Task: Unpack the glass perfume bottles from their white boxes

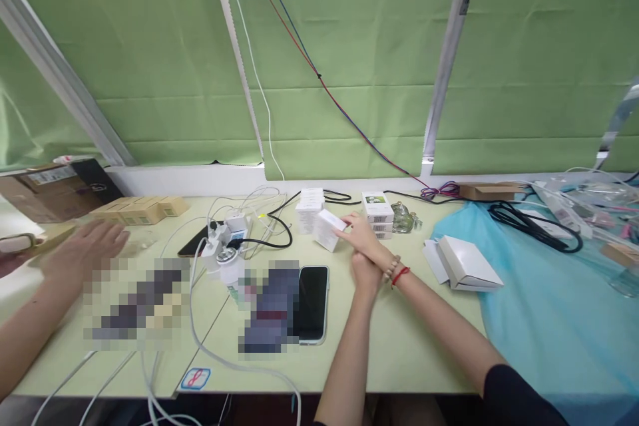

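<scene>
Right hand [363, 237]: grip fingers extended and close together, tips against the side of a small white box [327, 229]. The thumb was hidden, so I couldn't tell if it was a real pinch or just a touch. Left hand [365, 274] was tucked under the right wrist, holding nothing I could see; its grip state I couldn't tell.

The box stood tilted on the desk [399, 346], between two white stacks and just beside the left stack [310, 208].

Step, as I judged it: taking hold of that single box. A clean lift would call for the thumb closing on the far side and for clearance from the left stack and the black cable [272, 226].

Counts:
- one loose box
- two stacks, the right stack [378, 215] about four high
- two phones, one near [310, 303] and one far [192, 244]
- one glass bottle [401, 216]
- one open white carton [466, 263] on the blue cloth [549, 326]
- a row of tan boxes [142, 210], roughly four
- one charger cluster [230, 229]

A co-worker's hand [84, 249] lay flat at far left, well apart.
</scene>
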The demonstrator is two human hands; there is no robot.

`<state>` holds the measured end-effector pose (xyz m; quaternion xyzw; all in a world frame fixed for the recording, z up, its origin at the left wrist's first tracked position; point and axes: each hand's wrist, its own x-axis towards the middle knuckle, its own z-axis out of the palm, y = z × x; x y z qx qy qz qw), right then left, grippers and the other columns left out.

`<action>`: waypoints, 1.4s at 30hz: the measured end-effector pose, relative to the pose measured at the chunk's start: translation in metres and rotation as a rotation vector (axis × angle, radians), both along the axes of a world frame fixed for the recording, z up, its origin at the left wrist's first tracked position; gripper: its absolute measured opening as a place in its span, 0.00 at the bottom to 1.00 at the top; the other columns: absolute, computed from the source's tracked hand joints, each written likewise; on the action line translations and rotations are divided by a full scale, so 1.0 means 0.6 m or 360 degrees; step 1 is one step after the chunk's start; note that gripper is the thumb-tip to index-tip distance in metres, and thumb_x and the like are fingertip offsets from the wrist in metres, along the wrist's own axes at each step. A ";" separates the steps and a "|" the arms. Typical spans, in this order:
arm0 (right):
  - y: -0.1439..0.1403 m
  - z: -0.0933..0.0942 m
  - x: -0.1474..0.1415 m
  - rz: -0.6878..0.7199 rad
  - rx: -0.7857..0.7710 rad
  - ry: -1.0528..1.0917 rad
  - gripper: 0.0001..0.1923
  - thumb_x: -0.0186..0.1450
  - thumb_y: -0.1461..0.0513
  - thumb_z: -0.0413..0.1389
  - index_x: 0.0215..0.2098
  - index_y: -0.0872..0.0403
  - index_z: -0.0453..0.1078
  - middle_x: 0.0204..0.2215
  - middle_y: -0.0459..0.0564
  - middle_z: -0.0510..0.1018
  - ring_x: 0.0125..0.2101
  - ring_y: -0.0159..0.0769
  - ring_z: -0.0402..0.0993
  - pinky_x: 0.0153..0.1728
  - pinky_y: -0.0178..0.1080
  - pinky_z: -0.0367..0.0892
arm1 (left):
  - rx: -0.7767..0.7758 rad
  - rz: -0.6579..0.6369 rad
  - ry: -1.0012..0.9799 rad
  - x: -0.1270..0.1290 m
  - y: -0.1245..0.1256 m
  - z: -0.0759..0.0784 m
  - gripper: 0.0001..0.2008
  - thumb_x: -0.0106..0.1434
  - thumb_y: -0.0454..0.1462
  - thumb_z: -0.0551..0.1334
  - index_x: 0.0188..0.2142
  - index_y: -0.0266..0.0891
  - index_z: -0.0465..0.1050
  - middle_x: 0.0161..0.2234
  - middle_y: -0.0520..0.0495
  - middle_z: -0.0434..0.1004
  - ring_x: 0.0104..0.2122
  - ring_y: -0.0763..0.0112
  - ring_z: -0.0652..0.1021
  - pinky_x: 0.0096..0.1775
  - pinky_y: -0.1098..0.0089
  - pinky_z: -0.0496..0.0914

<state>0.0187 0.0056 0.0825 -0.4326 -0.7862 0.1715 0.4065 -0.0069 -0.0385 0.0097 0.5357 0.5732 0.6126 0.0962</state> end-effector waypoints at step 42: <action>-0.085 -0.039 0.085 -0.0188 0.0014 0.0418 0.11 0.50 0.57 0.54 0.33 0.50 0.63 0.28 0.44 0.75 0.25 0.33 0.71 0.25 0.33 0.64 | -0.0205 -0.0345 -0.0353 0.044 -0.260 -0.031 0.09 0.61 0.45 0.58 0.42 0.56 0.70 0.49 0.45 0.69 0.45 0.63 0.72 0.38 0.61 0.72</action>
